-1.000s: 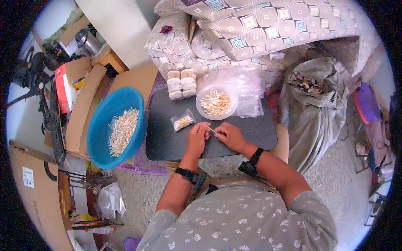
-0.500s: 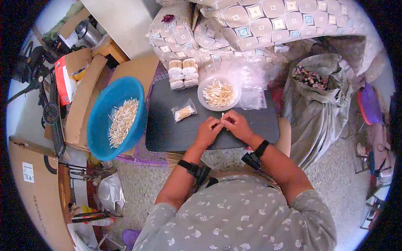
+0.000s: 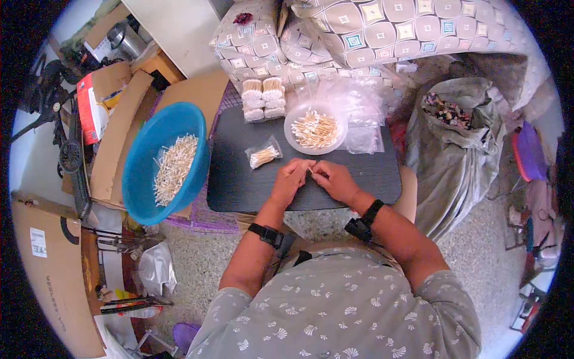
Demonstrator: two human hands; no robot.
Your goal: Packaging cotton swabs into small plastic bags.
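My left hand [image 3: 289,180] and my right hand [image 3: 336,182] meet fingertip to fingertip over the near part of the black table. Between their pinched fingers shows the pale tip of a cotton swab [image 3: 310,170]; most of it is hidden. Just beyond them stands a white bowl [image 3: 292,142] heaped with loose cotton swabs [image 3: 315,130]. Left of the bowl lies a small clear bag [image 3: 263,155] with swabs inside. Farther back, several bundled packs of cotton swabs [image 3: 263,99] are stacked together.
A blue basin [image 3: 133,190] of loose swabs stands left of the table [image 3: 239,190]. Clear plastic bags [image 3: 363,122] lie right of the bowl. Cardboard boxes [image 3: 51,269] line the left side. A grey cloth sack [image 3: 445,170] slumps at the right, and a patterned sofa cover [image 3: 382,39] spans the back.
The swab stood upright between my fingers and now tilts, with less of it showing. My fingers have shifted slightly left. The view has moved a little.
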